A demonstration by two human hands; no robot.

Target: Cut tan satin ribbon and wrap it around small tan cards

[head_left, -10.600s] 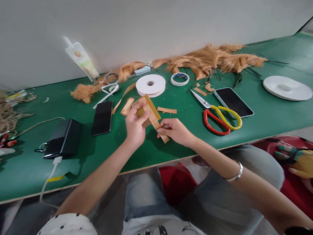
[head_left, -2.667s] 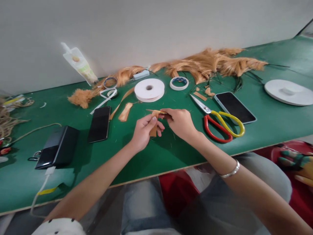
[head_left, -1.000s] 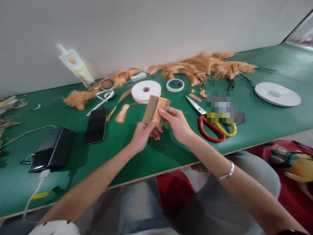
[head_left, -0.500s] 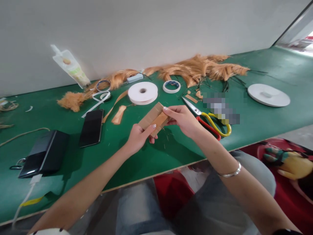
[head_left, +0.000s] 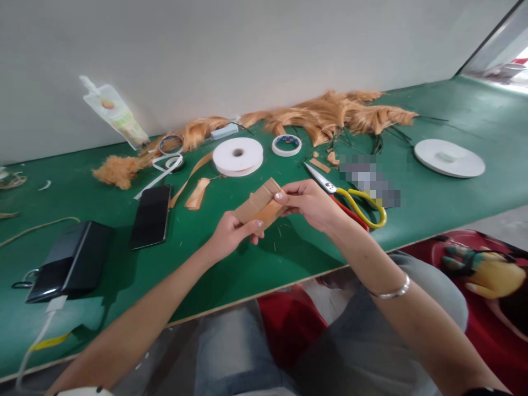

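Above the table I hold a flat brown piece, apparently cardboard [head_left: 256, 201], with a tan ribbon strip [head_left: 271, 213] lying along its near side. My left hand [head_left: 229, 237] is closed on its lower left end, thumb on top and fingers underneath. At the upper right, my right hand [head_left: 310, 203] pinches the ribbon against the piece with thumb and fingers. Scissors [head_left: 328, 184] with red and yellow handles lie just right of my right hand. A short folded tan ribbon piece [head_left: 198, 194] rests left of the hands, near a white ribbon spool [head_left: 238, 157].
Tan fibre bundles [head_left: 322, 115] line the wall. A tape roll [head_left: 286, 146], a phone [head_left: 150, 216], a black device [head_left: 70, 261] with a white cable, and a white disc [head_left: 449, 158] lie on the green table [head_left: 231, 286]. A pouch [head_left: 114, 113] leans on the wall.
The view has shifted slightly, so the table things appear a little further left. Both hands keep their hold, and the brown piece has tilted slightly.
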